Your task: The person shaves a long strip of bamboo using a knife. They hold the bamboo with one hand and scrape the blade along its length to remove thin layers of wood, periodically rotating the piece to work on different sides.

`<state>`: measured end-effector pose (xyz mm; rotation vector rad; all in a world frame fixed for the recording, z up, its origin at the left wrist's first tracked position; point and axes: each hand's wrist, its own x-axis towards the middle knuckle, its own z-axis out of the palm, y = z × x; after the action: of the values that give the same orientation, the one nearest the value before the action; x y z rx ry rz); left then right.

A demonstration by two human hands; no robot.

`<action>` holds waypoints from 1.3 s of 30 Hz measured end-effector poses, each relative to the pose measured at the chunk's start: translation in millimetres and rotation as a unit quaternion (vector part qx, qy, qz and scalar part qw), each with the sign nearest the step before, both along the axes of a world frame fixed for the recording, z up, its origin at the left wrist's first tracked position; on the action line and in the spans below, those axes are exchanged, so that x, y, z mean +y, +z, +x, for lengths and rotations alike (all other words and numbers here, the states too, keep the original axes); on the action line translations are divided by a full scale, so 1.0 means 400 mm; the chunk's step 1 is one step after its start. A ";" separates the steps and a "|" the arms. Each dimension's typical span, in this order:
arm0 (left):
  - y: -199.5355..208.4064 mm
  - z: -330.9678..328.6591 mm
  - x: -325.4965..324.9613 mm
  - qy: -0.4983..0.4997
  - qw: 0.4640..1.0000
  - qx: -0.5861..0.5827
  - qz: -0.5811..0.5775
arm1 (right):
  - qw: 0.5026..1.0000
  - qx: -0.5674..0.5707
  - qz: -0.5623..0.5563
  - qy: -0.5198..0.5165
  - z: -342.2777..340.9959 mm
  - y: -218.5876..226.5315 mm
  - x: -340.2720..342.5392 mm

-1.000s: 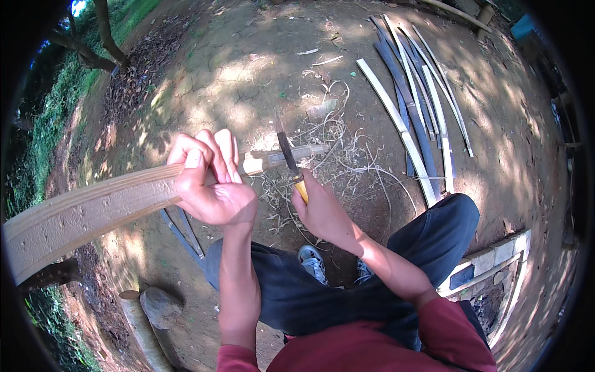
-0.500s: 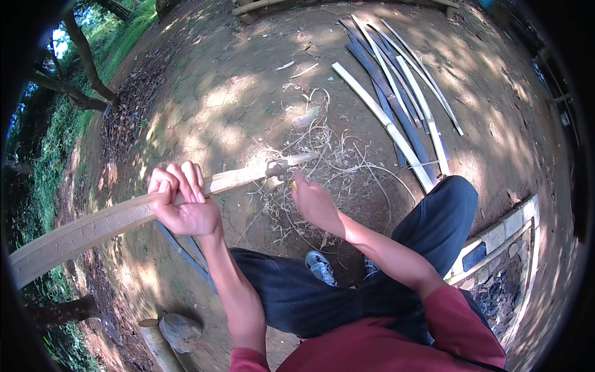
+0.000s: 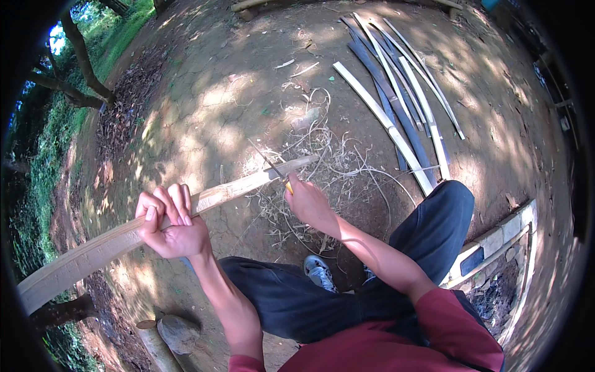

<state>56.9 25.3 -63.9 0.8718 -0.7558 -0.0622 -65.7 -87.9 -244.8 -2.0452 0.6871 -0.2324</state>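
Note:
A long pale bamboo strip (image 3: 93,251) slants from the lower left up to the middle of the view. My left hand (image 3: 173,224) is wrapped round it partway along, fingers curled over its upper side. In my right hand (image 3: 313,204) is a knife (image 3: 277,172) with a yellow handle and a narrow dark blade. The blade crosses the strip near its far end and points up and left. Whether the edge bites into the strip I cannot tell. Below that end, curly shavings (image 3: 338,152) lie heaped on the soil.
Several pale and dark strips (image 3: 396,99) lie on the ground at the upper right. A brick-edged pit (image 3: 493,248) is beside my right knee. At the lower left are a cut log (image 3: 158,344) and a stone (image 3: 178,333). Trees (image 3: 83,62) stand at the far left.
My left hand has moved down and a little left, together with the strip. The knife blade, barely visible before, now shows across the strip; my right hand has shifted slightly.

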 end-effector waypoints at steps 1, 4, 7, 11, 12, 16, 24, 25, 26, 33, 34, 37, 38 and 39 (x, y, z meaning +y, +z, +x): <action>-0.002 0.011 0.006 0.017 1.000 0.006 -0.004 | 1.000 0.009 0.003 0.005 0.003 0.004 0.004; -0.006 0.020 0.015 0.001 1.000 0.005 -0.012 | 0.999 0.032 0.008 0.020 0.012 0.063 0.009; -0.010 -0.006 -0.003 0.004 1.000 0.008 -0.018 | 0.998 0.052 -0.009 0.025 -0.006 0.093 0.014; 0.001 -0.023 -0.019 0.030 0.999 0.002 -0.012 | 0.999 0.051 -0.009 0.006 -0.011 -0.036 -0.047; -0.001 -0.021 -0.018 0.028 0.999 0.000 -0.016 | 0.998 0.053 0.001 0.018 -0.016 -0.028 -0.051; -0.004 -0.026 -0.029 0.050 0.999 0.003 -0.015 | 0.997 0.068 -0.009 0.044 -0.021 0.044 -0.012; 0.002 0.006 -0.016 0.054 0.998 0.021 -0.015 | 0.999 0.038 -0.003 0.036 -0.001 0.008 -0.039; 0.000 0.008 -0.012 0.028 0.999 0.014 -0.021 | 0.998 0.044 -0.003 0.045 -0.001 0.040 -0.024; -0.003 0.003 -0.014 0.029 0.999 0.011 -0.021 | 0.997 0.057 0.001 0.054 -0.011 0.053 -0.008; 0.006 -0.016 -0.034 0.021 0.999 0.012 -0.023 | 0.994 0.109 0.004 0.017 -0.019 -0.082 -0.071; 0.004 -0.016 -0.035 0.031 0.999 0.019 -0.017 | 0.996 0.085 0.019 0.026 -0.021 -0.019 -0.052; 0.004 -0.013 -0.041 0.044 0.999 0.014 -0.004 | 0.999 0.033 0.010 0.025 -0.011 -0.002 -0.026; 0.007 -0.018 -0.049 0.043 0.999 0.016 -0.006 | 0.998 0.053 0.017 -0.010 -0.004 -0.094 -0.036; 0.011 -0.020 -0.054 0.044 0.999 0.017 -0.009 | 0.996 0.081 0.017 -0.023 -0.004 -0.161 -0.061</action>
<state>48.7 3.6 -59.4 0.8832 -0.6841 0.0086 -67.4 -112.3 -309.0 -2.0327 0.8332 -0.0826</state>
